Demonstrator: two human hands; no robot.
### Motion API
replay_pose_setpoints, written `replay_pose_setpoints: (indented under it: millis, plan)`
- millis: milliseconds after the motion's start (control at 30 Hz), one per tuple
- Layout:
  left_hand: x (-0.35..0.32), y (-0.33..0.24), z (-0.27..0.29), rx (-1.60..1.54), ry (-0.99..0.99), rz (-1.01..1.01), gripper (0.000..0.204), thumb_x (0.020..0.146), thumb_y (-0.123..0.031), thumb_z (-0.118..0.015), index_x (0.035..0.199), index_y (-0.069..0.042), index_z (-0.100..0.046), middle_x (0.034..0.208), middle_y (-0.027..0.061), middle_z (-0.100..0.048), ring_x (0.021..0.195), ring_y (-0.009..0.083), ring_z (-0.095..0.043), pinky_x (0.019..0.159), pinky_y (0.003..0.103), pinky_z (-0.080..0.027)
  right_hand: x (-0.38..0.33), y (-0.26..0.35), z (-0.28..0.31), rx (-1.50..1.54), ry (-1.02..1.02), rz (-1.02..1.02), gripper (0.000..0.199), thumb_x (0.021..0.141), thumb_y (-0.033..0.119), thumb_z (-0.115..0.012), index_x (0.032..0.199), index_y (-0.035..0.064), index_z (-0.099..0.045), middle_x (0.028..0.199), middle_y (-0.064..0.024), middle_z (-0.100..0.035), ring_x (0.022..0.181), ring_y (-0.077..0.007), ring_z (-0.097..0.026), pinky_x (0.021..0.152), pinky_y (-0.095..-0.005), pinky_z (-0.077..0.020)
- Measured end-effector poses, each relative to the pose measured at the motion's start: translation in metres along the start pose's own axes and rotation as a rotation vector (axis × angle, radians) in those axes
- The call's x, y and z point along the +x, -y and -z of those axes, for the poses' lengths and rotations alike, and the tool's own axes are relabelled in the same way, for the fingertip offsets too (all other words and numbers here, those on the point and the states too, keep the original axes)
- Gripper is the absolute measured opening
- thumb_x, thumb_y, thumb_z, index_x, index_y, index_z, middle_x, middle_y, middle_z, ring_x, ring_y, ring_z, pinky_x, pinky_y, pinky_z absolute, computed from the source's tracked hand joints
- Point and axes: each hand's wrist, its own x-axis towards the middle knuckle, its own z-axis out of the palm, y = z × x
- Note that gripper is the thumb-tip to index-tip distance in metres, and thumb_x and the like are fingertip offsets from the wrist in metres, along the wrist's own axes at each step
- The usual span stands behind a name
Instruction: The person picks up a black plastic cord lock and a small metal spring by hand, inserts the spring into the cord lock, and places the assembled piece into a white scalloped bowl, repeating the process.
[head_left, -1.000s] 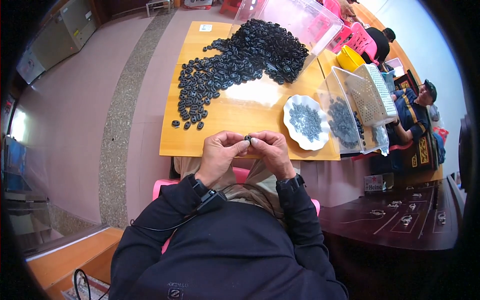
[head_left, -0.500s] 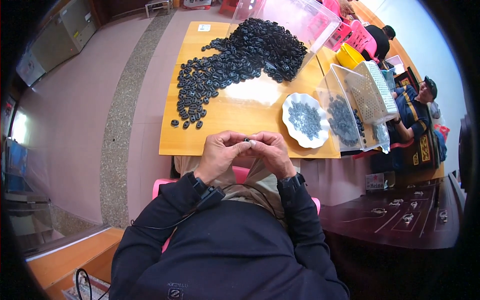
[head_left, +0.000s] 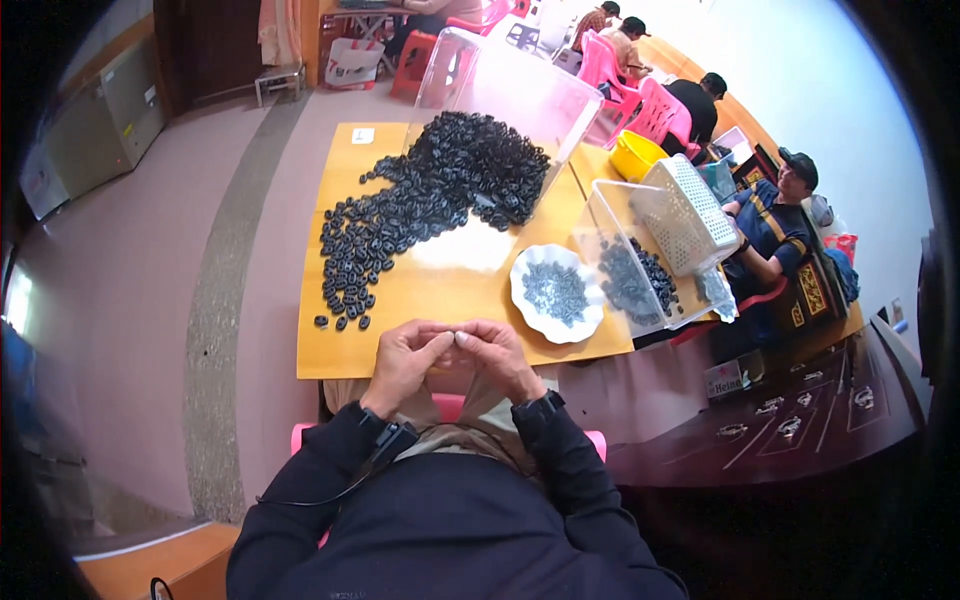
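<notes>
My left hand and my right hand meet fingertip to fingertip over the table's near edge. Thumbs and forefingers of both are pinched together on a small black piece, which the fingertips now hide almost wholly. Beyond them a big heap of black oval pieces with two holes spreads over the table, thinning out toward the near left. To the right of my hands stands a white scalloped dish with many small grey parts in it.
A clear bin lies tipped behind the heap. At the right are another clear box with dark pieces, a white perforated basket and a yellow bowl. A person sits beyond them; others sit farther back.
The view has tilted up, so the table and hands sit lower and more of the room shows. My hands stay pinched together; the black piece between them has gone from sight.
</notes>
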Motion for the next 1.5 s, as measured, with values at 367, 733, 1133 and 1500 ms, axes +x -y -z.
replay_pose_setpoints:
  millis: [367, 733, 1133, 1500]
  plan:
    - [-0.005, -0.001, 0.005, -0.095, -0.024, 0.051, 0.007, 0.086, 0.0, -0.063, 0.092, 0.002, -0.064, 0.088, 0.0095, -0.068, 0.078, 0.0143, -0.066, 0.072, 0.028, -0.057, -0.004, 0.017, -0.025, -0.879, -0.059, 0.533, 0.022, 0.076, 0.007, -0.072, 0.095, -0.0012, -0.065, 0.082, -0.0104, -0.063, 0.069, -0.0187, -0.062, 0.062, -0.0284, -0.0502]
    - [-0.006, 0.002, 0.004, -0.032, -0.013, 0.067, 0.007, 0.085, -0.002, -0.066, 0.091, 0.002, -0.063, 0.086, 0.0076, -0.067, 0.076, 0.0113, -0.064, 0.07, 0.025, -0.055, -0.005, 0.008, -0.018, -0.784, -0.068, 0.418, 0.017, 0.076, 0.008, -0.075, 0.087, 0.0006, -0.065, 0.076, -0.0039, -0.061, 0.068, -0.0096, -0.058, 0.059, -0.0234, -0.0471]
    - [-0.008, 0.01, -0.002, 0.044, 0.049, -0.028, 0.007, 0.084, -0.003, -0.067, 0.089, 0.001, -0.064, 0.083, 0.0062, -0.068, 0.072, 0.0092, -0.063, 0.066, 0.022, -0.052, -0.021, 0.004, -0.014, -0.873, -0.142, 0.44, 0.017, 0.076, 0.011, -0.076, 0.082, 0.0013, -0.064, 0.071, -0.0027, -0.062, 0.065, -0.0077, -0.057, 0.057, -0.0243, -0.0456]
    - [-0.009, 0.01, -0.008, 0.1, 0.106, -0.004, 0.007, 0.087, -0.004, -0.064, 0.093, -0.001, -0.063, 0.083, 0.003, -0.067, 0.075, 0.0076, -0.061, 0.069, 0.021, -0.049, -0.036, 0.006, -0.013, -0.802, -0.189, 0.472, 0.018, 0.078, 0.011, -0.071, 0.089, -0.0002, -0.063, 0.072, -0.011, -0.061, 0.064, -0.0186, -0.06, 0.056, -0.031, -0.0467]
